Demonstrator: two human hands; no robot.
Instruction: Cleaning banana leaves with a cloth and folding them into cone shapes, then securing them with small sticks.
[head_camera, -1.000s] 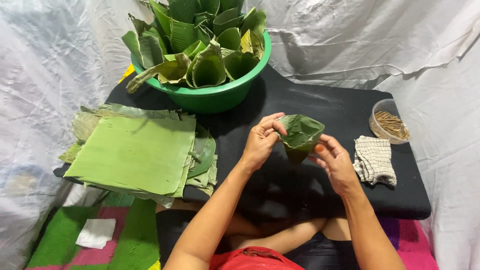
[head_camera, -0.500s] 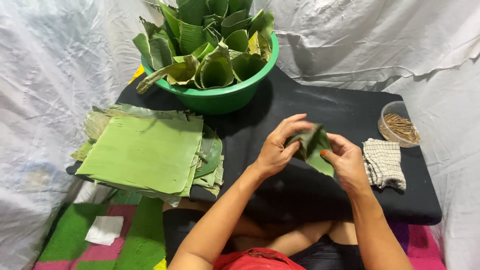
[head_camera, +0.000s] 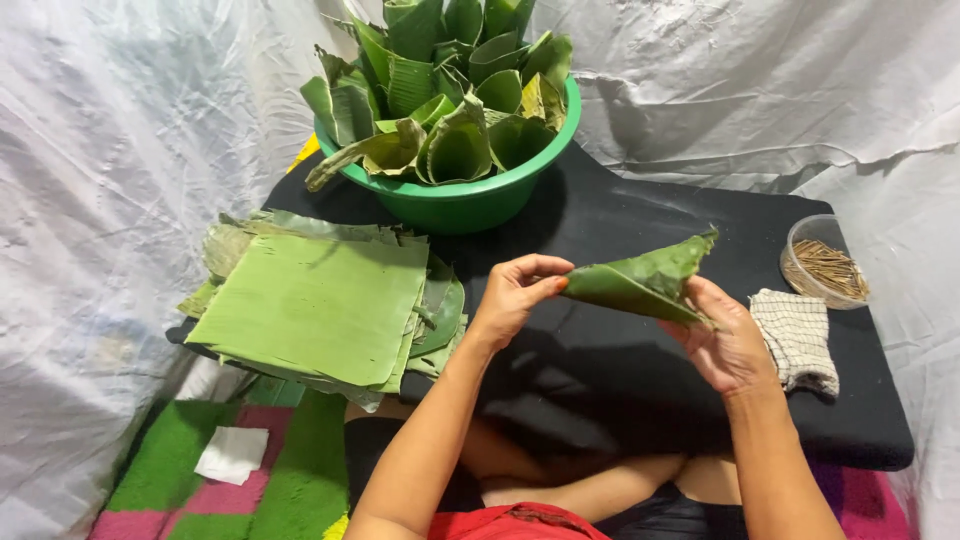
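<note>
— What's around you?

— White sheeting hangs on every side, and you sit at a low table (head_camera: 620, 225) covered in black cloth. A green basin (head_camera: 455, 205) full of folded leaf cones stands at its far edge, a stack of flat banana leaf sheets (head_camera: 315, 305) lies on its left part, and a checked cloth (head_camera: 797, 337) lies on the right with a clear bowl of thin sticks (head_camera: 826, 268) just behind it.

— What are your hands doing?

— Your left hand (head_camera: 515, 295) is nearly closed: thumb and fingertips pinch the narrow tip of the leaf cone (head_camera: 640, 282). Your right hand (head_camera: 730, 340) is partly open, palm up, cupped under the cone's wider end, with the fingers curled lightly against its underside.

— Where is the cone, and how does it lie?

— You hold it in the air above the black cloth, between both hands, in front of the basin and well apart from it. Its long axis runs nearly level, left to right. The point faces your left hand, and the wide, ragged mouth faces right and rises slightly, towards the bowl of sticks.
</note>
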